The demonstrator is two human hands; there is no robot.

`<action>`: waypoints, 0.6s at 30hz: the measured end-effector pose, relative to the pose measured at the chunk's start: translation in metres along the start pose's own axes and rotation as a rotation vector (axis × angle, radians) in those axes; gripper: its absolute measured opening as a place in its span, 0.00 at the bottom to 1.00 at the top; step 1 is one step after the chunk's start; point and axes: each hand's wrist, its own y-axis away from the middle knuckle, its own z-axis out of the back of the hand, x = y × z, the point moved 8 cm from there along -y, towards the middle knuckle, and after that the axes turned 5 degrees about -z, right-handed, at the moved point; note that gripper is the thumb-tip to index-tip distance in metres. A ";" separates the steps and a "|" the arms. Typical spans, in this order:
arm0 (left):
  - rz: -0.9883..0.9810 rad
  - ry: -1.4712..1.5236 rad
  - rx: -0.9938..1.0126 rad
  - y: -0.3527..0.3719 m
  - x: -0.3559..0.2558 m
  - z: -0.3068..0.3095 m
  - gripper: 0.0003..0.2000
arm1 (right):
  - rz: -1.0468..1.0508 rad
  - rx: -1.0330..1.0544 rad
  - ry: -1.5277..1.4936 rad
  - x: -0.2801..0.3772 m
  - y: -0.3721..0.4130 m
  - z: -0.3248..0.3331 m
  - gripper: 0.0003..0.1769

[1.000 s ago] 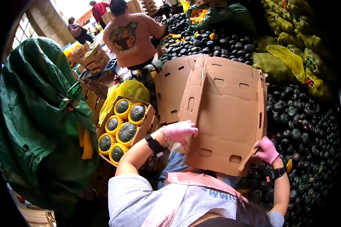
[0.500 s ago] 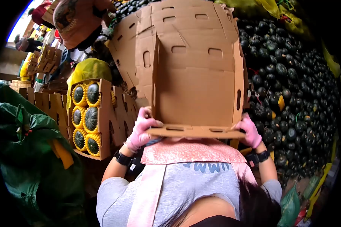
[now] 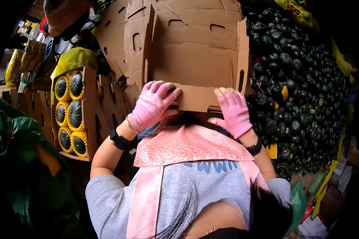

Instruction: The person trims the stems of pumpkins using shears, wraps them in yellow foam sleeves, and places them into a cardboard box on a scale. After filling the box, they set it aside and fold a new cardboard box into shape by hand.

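On the far left, I have a green sack [image 3: 24, 125]. To its right, a packed box [image 3: 92, 119] carries dark squashes [image 3: 75, 113] in yellow foam nets. It is well apart from the work.

Left hand [image 3: 153, 103]: gloved, partly closed at the left end of the near wall [image 3: 195, 97]. I read its fingers as hooked over the top edge, with the cardboard between fingers and thumb.

The carton [image 3: 191, 59] lies in the centre, directly in front of the apron [image 3: 193, 147]. Its left wall [image 3: 148, 44] and right wall [image 3: 243, 55] stand raised. I cannot tell where its far end meets the cardboard beyond.

Right hand [image 3: 233, 111]: half open, fingers extended over the near wall's right end, thumb apart and lower. I cannot tell whether it pinches the board.

To shape this wall well, I would load both ends equally, follow the crease and align the corners squarely; one-sided pressure could skew the fold.

On the right, loose squashes form a pile [image 3: 295, 87].
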 end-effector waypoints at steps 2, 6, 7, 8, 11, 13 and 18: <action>-0.001 -0.058 0.080 0.008 0.003 -0.015 0.25 | -0.020 0.103 0.097 -0.004 -0.003 -0.019 0.36; 0.041 0.007 0.423 0.014 0.015 -0.061 0.14 | -0.022 0.508 -0.097 -0.015 -0.014 -0.051 0.19; -0.009 0.067 0.494 0.012 0.014 -0.065 0.12 | 0.060 0.579 -0.144 -0.015 -0.021 -0.044 0.17; -0.007 0.094 0.514 0.011 0.014 -0.062 0.12 | 0.020 0.633 -0.403 -0.018 -0.031 -0.029 0.17; -0.056 0.114 0.708 0.018 -0.004 -0.072 0.15 | -0.275 0.156 -0.201 -0.058 -0.070 0.008 0.27; -0.057 0.111 0.695 0.017 -0.011 -0.074 0.21 | -0.534 0.481 0.040 -0.073 -0.089 -0.020 0.30; -0.085 0.148 0.891 0.002 -0.021 -0.084 0.38 | -0.503 0.347 0.104 -0.071 -0.098 -0.037 0.28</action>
